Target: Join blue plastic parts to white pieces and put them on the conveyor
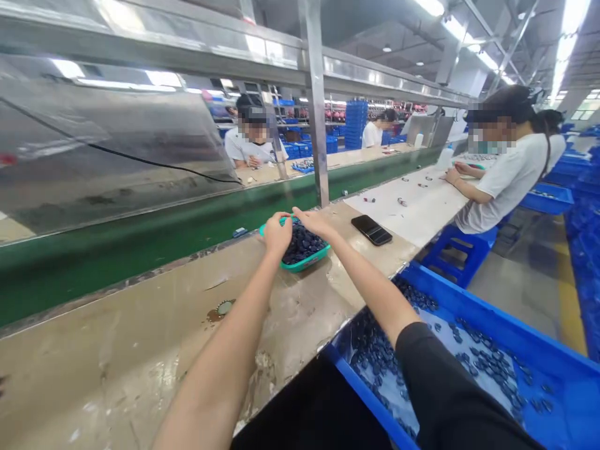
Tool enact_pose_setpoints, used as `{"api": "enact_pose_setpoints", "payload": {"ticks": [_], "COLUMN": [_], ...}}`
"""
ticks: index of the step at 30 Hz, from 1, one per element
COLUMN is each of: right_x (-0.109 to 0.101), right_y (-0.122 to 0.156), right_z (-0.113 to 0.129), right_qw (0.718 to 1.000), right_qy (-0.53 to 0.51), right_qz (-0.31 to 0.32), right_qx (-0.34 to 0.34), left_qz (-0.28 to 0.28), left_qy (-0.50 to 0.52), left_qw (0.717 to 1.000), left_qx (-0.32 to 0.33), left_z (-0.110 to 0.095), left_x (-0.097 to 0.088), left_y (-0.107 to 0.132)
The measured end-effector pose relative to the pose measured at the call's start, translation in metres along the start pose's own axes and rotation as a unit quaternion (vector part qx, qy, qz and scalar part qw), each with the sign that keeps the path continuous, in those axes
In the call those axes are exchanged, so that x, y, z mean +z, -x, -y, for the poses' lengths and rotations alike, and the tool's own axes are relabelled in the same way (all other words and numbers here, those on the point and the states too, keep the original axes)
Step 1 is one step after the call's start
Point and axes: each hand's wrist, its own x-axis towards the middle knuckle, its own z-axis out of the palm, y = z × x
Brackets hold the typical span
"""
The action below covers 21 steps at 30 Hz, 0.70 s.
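Both my hands are at a small teal plastic basket (304, 264) on the scuffed beige workbench (140, 350). It is heaped with small dark blue parts (302, 245). My left hand (277, 234) curls over the basket's near left rim. My right hand (314, 223) reaches across the far rim, its fingertips close to my left hand. A black smartphone (372, 230) lies face up on the bench to the right. Below my right forearm, a blue crate (487, 312) holds many more of the dark blue parts (389, 356).
A green conveyor belt (140, 250) runs along the bench's far side beside a steel post (316, 100). To the right, a co-worker (506, 181) sits at a white sheet (412, 209) scattered with small parts. More workers and stacked blue crates stand beyond the belt.
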Motion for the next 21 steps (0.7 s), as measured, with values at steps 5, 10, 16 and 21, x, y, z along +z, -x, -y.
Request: {"api": "enact_pose_setpoints", "payload": {"ticks": [5,10,16,21], "right_x": [-0.079,-0.165,-0.165,-0.147], "right_y": [0.065,0.171,0.254,0.245], "right_z": [-0.002,-0.037,-0.147,-0.22], "right_qw": [0.997,0.989,0.958,0.924], "right_qy": [-0.022,-0.033,0.126,0.252], "right_qz": [0.073,0.043,-0.065,-0.156], "right_qx": [0.028,0.138,0.25,0.243], "left_qz": [-0.032,0.29,0.626,0.601], "left_qy": [-0.012,0.122,-0.062,-0.111], "left_qw": [0.996,0.873,0.74,0.785], "left_qx": [0.081,0.371,0.24,0.104], "left_z": [-0.025,-0.051,0.018,0.061], "left_x": [-0.005,0.018,0.056,0.082], "left_y": [0.035,0.169,0.268,0.259]}}
